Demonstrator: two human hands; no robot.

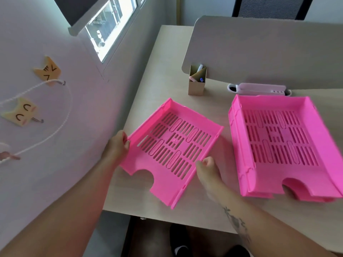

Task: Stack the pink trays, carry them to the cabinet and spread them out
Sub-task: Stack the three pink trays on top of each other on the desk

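Pink slotted plastic trays number at least three: one single tray (pixel 172 147), rotated askew on the pale wood tabletop (pixel 167 71), and a nested stack (pixel 284 145) of two or more beside it. Left hand (pixel 117 145) fingers clasp its left wall; right hand (pixel 207 168) fingers pinch its right edge.
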